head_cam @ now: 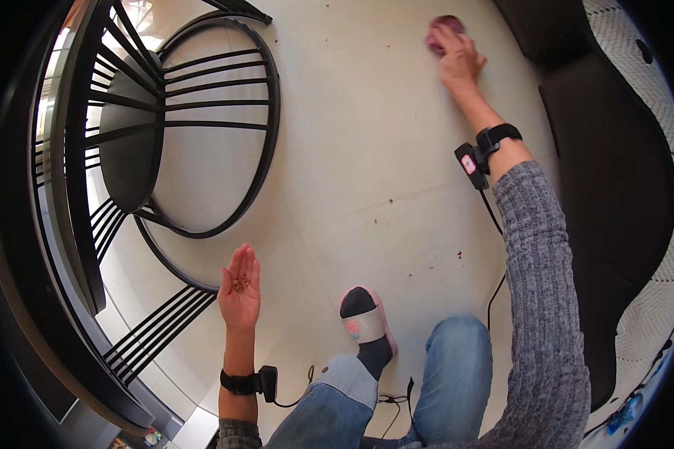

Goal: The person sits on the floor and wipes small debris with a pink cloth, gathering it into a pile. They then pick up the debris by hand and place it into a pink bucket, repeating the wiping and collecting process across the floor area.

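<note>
My left hand is palm up at the lower left, fingers extended, with small brown crumbs lying in the palm. At the upper right my right hand is stretched out over the pale floor, its fingers on a crumpled purplish-pink cloth. The right hand is slightly blurred. Small brown crumbs are scattered on the floor between the hands and nearer my knee. A strap with a small black device is on each wrist.
Black metal chairs with a round frame stand at the left, beside a dark table edge. A dark brown sofa base runs along the right. My slippered foot and bent knee are below; a black cable hangs from the right wrist device.
</note>
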Action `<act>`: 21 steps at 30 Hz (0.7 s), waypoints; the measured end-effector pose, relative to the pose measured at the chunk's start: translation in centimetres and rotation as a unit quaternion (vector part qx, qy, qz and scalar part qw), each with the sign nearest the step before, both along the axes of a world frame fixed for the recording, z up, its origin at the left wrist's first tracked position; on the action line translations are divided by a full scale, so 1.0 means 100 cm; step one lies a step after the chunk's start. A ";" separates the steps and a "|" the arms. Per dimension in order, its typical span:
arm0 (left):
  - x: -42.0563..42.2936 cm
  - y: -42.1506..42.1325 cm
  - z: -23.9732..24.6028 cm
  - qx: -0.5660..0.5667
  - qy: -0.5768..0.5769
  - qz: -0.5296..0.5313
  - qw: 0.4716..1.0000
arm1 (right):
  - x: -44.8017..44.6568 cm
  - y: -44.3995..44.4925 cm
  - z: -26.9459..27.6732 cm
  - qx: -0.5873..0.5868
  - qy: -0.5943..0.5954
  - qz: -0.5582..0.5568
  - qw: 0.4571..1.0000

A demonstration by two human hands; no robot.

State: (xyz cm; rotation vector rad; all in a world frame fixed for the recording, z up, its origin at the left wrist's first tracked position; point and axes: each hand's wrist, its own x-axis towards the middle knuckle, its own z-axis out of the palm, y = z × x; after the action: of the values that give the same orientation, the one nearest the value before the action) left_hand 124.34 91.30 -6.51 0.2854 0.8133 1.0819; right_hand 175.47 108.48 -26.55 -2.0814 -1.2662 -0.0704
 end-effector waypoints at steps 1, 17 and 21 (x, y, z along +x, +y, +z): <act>-0.002 0.000 -0.001 -0.035 0.011 0.044 0.998 | -0.011 -0.001 0.001 0.042 0.008 0.090 0.995; 0.014 0.001 -0.023 -0.038 -0.087 0.035 0.995 | -0.040 -0.127 0.040 0.126 0.449 0.234 0.853; 0.001 0.004 -0.022 -0.043 -0.060 0.053 0.996 | 0.014 -0.050 0.018 0.095 0.065 -0.079 0.990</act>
State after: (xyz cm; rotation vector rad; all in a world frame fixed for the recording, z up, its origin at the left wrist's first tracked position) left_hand 124.41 91.68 -8.71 0.1041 0.7711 1.1483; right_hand 176.86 103.48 -24.75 -1.9827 -0.9763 -0.1198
